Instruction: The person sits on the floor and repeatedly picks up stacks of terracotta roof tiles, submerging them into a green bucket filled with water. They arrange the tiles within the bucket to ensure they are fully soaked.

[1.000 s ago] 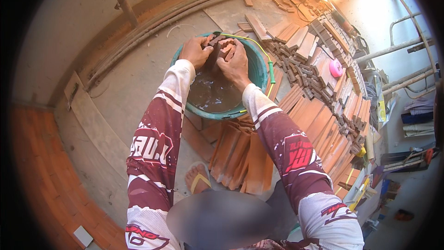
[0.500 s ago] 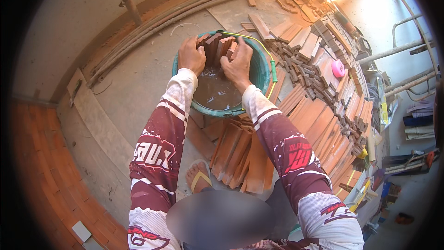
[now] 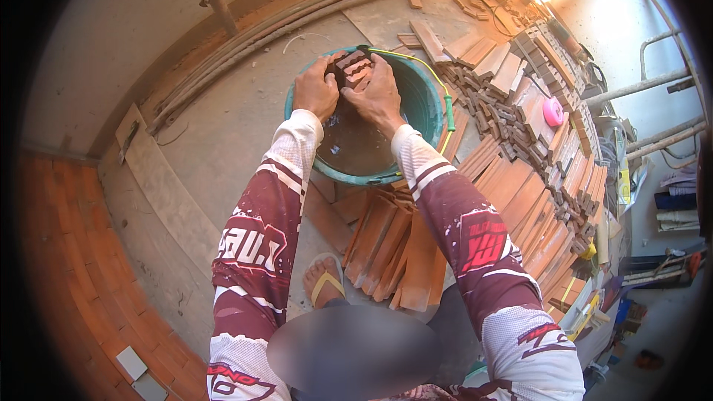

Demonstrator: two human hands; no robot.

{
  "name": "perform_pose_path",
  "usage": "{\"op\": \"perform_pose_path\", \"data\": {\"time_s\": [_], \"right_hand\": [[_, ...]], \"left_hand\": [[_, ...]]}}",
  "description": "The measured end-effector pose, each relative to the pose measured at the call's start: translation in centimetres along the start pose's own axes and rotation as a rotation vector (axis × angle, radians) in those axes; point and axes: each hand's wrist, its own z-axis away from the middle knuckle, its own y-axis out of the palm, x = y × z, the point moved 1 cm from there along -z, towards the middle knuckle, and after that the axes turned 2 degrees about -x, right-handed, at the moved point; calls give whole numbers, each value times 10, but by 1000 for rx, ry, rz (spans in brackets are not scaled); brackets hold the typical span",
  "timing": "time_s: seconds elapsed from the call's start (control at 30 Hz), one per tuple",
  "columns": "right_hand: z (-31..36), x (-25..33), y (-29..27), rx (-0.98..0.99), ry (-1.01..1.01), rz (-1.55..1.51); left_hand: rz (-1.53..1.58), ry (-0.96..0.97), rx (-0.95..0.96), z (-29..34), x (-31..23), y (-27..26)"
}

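Note:
A green bucket (image 3: 425, 104) of murky brown water (image 3: 355, 139) stands in front of me. Against its far inner wall is a bunch of reddish-brown clay tiles (image 3: 355, 68) on end, their lower parts down toward the water. My left hand (image 3: 317, 92) is closed round the left side of the bunch. From the right, my right hand (image 3: 376, 98) grips the same tiles, its thumb toward the middle. The bucket's yellow handle with a green grip (image 3: 450, 115) hangs over the right rim.
Stacked long clay tiles (image 3: 382, 241) lean between the bucket and my feet. To the right spread more tile piles (image 3: 512, 193), small cut pieces (image 3: 494, 108) and a pink round object (image 3: 552, 111). Pipes (image 3: 297, 33) run along the far wall; orange tiled floor (image 3: 82, 252) lies left.
My hands have come closer together, and the tiles that stood fanned apart are now pressed into a tighter bunch. The view has shifted slightly.

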Motion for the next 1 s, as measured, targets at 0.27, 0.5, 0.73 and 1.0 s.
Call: {"op": "perform_pose_path", "data": {"time_s": [0.27, 0.5, 0.73, 1.0], "right_hand": [[4, 4, -3, 6, 14, 51], [15, -7, -22, -251, 67, 87], [-5, -8, -26, -280, 87, 25], [-10, -22, -19, -173, 52, 69]], "left_hand": [[-192, -69, 15, -13, -9, 3], [-225, -66, -11, -15, -9, -1], [-56, -56, -63, -22, 4, 9], [-214, 45, -99, -19, 0, 10]]}}
